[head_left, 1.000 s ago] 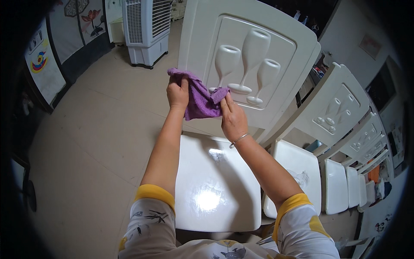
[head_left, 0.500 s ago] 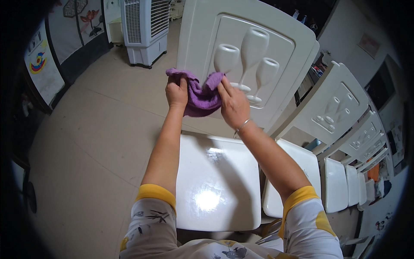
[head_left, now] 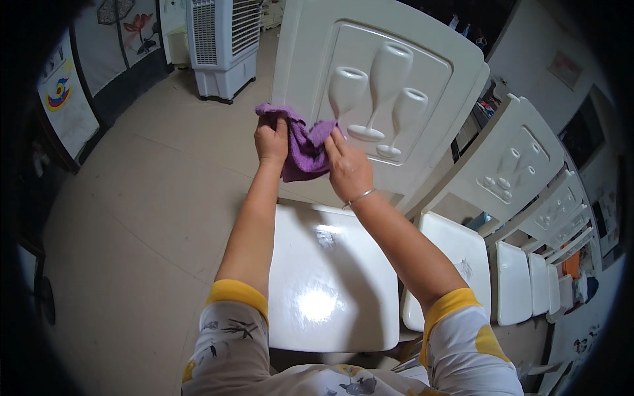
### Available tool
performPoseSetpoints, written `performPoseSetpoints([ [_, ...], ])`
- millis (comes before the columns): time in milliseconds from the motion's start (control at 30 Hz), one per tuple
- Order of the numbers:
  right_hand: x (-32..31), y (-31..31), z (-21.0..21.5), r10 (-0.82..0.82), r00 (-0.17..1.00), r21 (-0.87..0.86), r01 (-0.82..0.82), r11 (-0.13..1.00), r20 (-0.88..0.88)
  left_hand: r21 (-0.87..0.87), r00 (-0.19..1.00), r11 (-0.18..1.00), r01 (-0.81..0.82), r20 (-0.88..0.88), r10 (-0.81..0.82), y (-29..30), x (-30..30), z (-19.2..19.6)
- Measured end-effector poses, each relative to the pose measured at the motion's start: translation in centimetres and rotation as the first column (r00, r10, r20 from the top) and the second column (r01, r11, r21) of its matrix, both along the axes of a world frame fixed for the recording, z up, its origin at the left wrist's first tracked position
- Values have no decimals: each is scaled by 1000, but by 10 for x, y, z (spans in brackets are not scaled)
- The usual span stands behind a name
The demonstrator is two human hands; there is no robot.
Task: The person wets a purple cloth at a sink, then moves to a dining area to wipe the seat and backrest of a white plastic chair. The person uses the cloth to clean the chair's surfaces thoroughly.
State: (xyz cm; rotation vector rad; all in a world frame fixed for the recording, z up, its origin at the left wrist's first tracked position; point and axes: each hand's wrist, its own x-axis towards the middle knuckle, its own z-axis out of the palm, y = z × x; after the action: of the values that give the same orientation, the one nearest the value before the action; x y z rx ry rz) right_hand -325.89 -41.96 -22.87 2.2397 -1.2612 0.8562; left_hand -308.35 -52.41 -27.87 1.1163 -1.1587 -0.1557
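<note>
A purple cloth (head_left: 305, 150) hangs between my two hands, in front of the lower left part of a white chair back (head_left: 300, 66). My left hand (head_left: 271, 140) is closed on the cloth's left end, by the chair back's left edge. My right hand (head_left: 350, 168) pinches the cloth's right end, its fingertips close to the raised wine glass reliefs (head_left: 389, 72) on the panel. Whether the cloth touches the panel there I cannot tell. Below my arms lies the glossy white chair seat (head_left: 310, 264), reflecting a bright light.
To the right stands a second white chair (head_left: 505, 158) with the same relief, and several more (head_left: 514, 280) follow in a row. An air cooler (head_left: 224, 49) stands on the tiled floor (head_left: 152, 198) at the far left, near a cabinet (head_left: 59, 99) with pictures.
My right hand has moved left and slightly down, toward my left hand, taking its end of the cloth along and uncovering more of the glass reliefs. My left hand has stayed nearly still.
</note>
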Motion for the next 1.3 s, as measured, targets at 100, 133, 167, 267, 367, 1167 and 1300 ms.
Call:
performPoseSetpoints([
  [100,-6,5,-4,33,998,0,-33,999,-50,-85,1000,996,-11,12,12,4,-3,1],
  [133,-10,5,-1,63,998,13,-63,998,-24,-31,999,999,35,6,-34,6,-4,1],
  [167,-14,2,5,93,996,26,-93,995,1,23,997,997,80,-2,-80,7,-2,2],
  [267,-17,13,30,112,977,163,-143,976,182,137,996,988,73,41,-80,17,12,4],
  [367,-41,30,37,77,906,337,-232,912,417,66,953,993,-102,292,79,42,28,-6],
  [1167,-90,94,-12,-334,494,596,-677,431,803,238,411,396,887,-797,-442,175,-36,19],
  [1300,-109,93,25,-364,143,321,-808,495,921,-101,159,386,917,-795,-585,156,4,29],
])
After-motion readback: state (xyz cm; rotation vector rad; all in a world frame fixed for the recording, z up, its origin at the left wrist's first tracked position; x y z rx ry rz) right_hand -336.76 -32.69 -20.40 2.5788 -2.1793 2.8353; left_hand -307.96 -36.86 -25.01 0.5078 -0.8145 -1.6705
